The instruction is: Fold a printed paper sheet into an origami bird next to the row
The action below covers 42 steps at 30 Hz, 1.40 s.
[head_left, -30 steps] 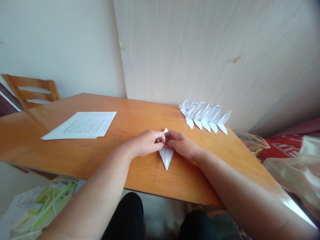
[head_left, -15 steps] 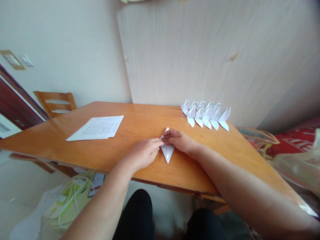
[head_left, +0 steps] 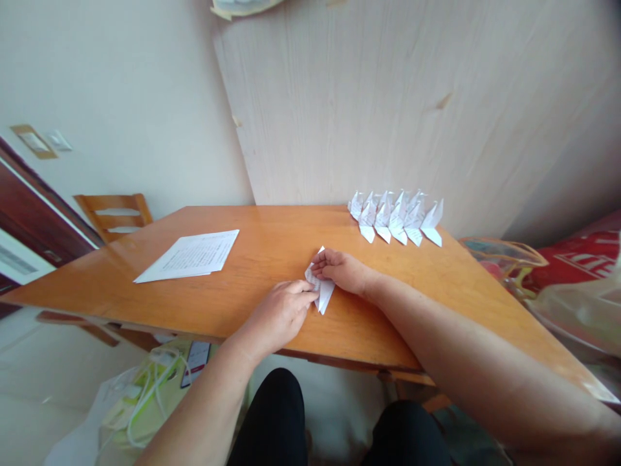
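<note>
A small folded sheet of printed white paper [head_left: 325, 299], pointed at both ends, lies on the wooden table in front of me. On its left edge, the fingertips of my left hand [head_left: 286, 309] grip the lower part. My right hand [head_left: 343, 269] is closed over the upper right of the paper, its fingers curled and covering the middle folds. Beyond my right hand stand several folded paper figures [head_left: 398, 223] in close rows, with pointed, upturned ends.
A stack of printed sheets [head_left: 196, 255] lies on the left of the table [head_left: 272, 239]. A wooden chair [head_left: 116, 210] stands past the far left side. Plastic bags [head_left: 572, 310] crowd the right edge. Below the left front edge are a phone [head_left: 195, 364] and a pale green bag [head_left: 145, 414].
My left hand has shifted slightly down along the paper's left side, and a printed flap now shows there. My right hand stays over the paper. The view has tilted a little.
</note>
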Available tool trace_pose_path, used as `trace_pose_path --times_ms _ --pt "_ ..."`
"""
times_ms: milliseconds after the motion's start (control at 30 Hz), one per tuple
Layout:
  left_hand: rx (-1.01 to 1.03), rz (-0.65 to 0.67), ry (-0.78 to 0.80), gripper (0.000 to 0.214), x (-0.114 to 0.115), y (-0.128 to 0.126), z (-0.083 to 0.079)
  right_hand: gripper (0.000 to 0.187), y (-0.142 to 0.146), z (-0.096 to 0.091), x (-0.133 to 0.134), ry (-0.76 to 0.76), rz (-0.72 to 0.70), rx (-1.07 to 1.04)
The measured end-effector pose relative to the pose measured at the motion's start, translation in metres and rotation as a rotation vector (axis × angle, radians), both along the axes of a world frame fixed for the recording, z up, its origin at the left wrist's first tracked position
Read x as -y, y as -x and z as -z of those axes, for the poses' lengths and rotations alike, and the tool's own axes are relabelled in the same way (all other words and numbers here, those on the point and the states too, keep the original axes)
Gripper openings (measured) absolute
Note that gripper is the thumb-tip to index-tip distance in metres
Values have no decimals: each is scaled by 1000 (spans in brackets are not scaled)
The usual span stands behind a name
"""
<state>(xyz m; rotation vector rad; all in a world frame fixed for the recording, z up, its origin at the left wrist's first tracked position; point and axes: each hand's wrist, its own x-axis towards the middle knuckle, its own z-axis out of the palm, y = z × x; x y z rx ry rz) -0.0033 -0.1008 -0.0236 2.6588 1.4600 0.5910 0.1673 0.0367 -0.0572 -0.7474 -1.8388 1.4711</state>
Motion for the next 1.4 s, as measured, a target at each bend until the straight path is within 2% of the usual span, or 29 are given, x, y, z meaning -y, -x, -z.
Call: trace_pose_path --times_ms 167,467,900,1400 --pt "3 -8 -13 35 6 0 1 23 -1 0 0 7 2 -11" --pt "-43 -199 30 46 -8 13 4 25 -1 6 -5 24 -39 -28" --pt "-63 -76 -57 41 -14 16 11 25 -2 3 -2 68 -39 -54" --pt "-23 44 -73 37 10 3 4 27 -2 5 -4 56 -37 -59"
